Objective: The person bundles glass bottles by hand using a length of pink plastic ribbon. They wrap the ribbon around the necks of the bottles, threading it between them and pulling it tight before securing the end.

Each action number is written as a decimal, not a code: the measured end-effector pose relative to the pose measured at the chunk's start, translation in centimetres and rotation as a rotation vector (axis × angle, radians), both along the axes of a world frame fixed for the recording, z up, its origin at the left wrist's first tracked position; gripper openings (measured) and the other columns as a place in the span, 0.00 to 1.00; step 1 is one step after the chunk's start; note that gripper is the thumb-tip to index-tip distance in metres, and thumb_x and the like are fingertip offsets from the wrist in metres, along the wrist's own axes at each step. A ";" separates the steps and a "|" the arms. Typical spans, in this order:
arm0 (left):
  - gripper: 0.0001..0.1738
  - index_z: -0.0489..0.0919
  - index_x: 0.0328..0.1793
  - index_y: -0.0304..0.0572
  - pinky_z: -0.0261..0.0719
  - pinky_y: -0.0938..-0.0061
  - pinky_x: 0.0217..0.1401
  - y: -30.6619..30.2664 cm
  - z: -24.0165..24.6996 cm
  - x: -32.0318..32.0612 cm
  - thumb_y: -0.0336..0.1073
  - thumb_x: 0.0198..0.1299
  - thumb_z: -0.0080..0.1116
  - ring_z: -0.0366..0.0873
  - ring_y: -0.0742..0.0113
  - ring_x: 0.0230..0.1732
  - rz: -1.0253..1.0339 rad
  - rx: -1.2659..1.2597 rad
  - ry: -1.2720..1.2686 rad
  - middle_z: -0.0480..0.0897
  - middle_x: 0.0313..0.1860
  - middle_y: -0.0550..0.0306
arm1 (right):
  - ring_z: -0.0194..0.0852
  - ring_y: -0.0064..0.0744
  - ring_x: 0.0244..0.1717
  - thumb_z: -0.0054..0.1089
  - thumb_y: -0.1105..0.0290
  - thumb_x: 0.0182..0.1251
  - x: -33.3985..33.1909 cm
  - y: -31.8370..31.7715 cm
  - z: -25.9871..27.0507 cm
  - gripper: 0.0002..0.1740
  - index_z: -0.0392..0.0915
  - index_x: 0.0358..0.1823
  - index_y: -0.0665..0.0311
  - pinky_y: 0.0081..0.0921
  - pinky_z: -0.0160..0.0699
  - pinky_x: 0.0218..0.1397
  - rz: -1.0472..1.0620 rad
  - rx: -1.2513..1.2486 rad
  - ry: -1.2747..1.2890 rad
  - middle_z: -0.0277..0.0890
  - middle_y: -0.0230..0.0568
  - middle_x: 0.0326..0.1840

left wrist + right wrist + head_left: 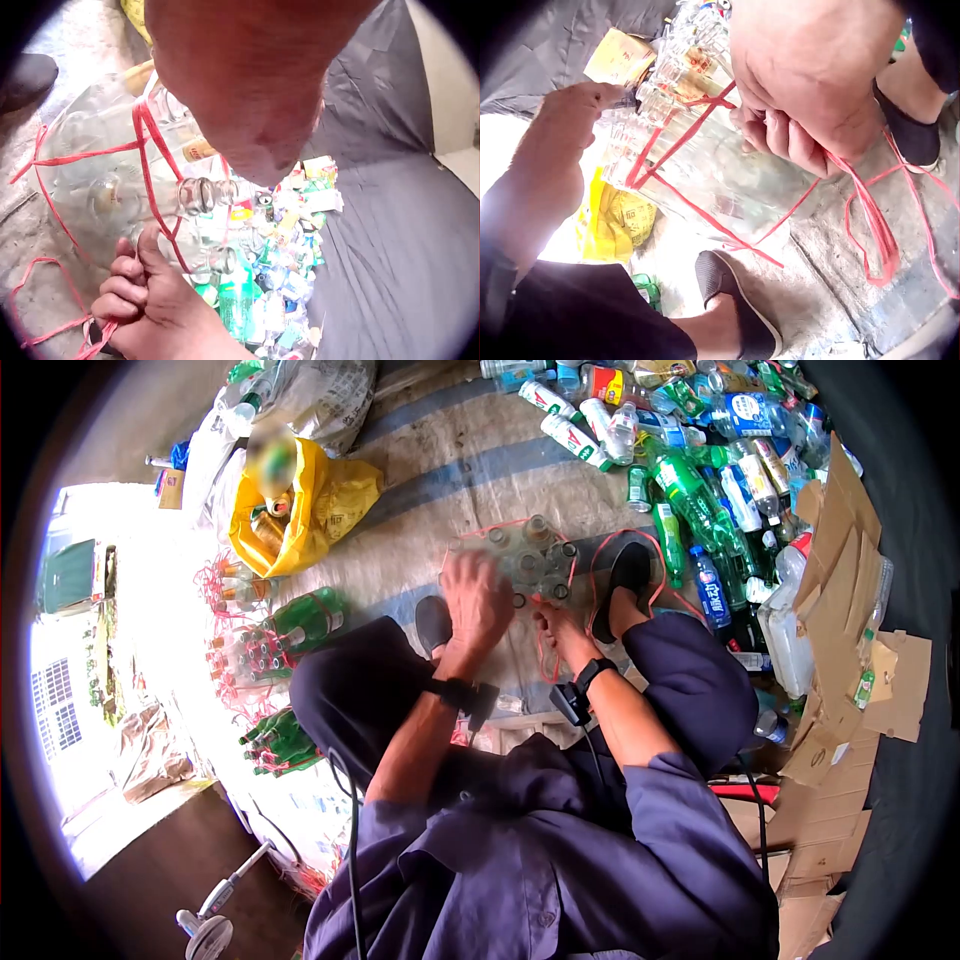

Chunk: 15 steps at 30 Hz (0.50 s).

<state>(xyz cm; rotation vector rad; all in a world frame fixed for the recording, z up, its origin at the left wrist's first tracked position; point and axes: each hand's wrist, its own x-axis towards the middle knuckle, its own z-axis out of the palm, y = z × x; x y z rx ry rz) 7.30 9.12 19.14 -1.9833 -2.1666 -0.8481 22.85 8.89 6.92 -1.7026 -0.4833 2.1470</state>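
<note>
A bundle of clear glass bottles (530,565) lies between the person's feet, wrapped by crossing strands of red plastic string (146,169). The right hand (562,632) is beside the bundle, its fingers curled round the string, pinching it. Loose string (881,247) trails from this fist in the right wrist view. The left hand (477,600), blurred in the head view, is over the other side of the bundle. In the right wrist view the left hand (559,142) has its fingertips close to the bottle necks (656,101); its grip is hidden in the left wrist view.
Plastic bottles and cans (700,490) are heaped at the back right, beside flattened cardboard (840,590). At the left are a yellow bag (345,490) with cans inside and more tied bottle bundles (310,618). Dark shoes (630,570) flank the glass bottles.
</note>
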 end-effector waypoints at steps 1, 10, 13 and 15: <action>0.20 0.78 0.52 0.39 0.68 0.55 0.63 -0.3 -0.1 0.2 0.30 0.50 0.64 0.72 0.47 0.59 -0.165 -0.124 -0.086 0.78 0.54 0.46 | 0.51 0.14 0.12 0.62 0.54 0.66 0.0 0.0 0.0 0.16 0.77 0.28 0.57 0.17 0.45 0.15 -0.004 -0.001 0.004 0.63 0.22 0.18; 0.23 0.78 0.57 0.45 0.74 0.62 0.53 0.8 -1.2 1.5 0.38 0.52 0.65 0.75 0.55 0.51 -0.620 -0.575 -0.031 0.84 0.44 0.55 | 0.58 0.20 0.12 0.62 0.65 0.67 -0.7 0.8 2.2 0.10 0.77 0.29 0.61 0.22 0.49 0.14 -0.148 0.078 0.016 0.68 0.30 0.18; 0.26 0.77 0.59 0.47 0.73 0.61 0.55 1.5 -1.2 1.6 0.39 0.51 0.66 0.75 0.55 0.51 -0.631 -0.645 0.037 0.83 0.44 0.56 | 0.58 0.20 0.12 0.63 0.67 0.67 -0.5 1.1 2.1 0.08 0.77 0.31 0.60 0.21 0.48 0.13 -0.173 -0.019 0.089 0.69 0.31 0.19; 0.27 0.76 0.60 0.47 0.73 0.60 0.55 1.6 -1.3 1.1 0.39 0.52 0.66 0.75 0.55 0.51 -0.681 -0.613 0.067 0.83 0.43 0.56 | 0.58 0.20 0.12 0.63 0.65 0.68 -0.5 1.3 1.9 0.09 0.77 0.31 0.59 0.21 0.49 0.13 -0.115 -0.005 0.091 0.69 0.31 0.19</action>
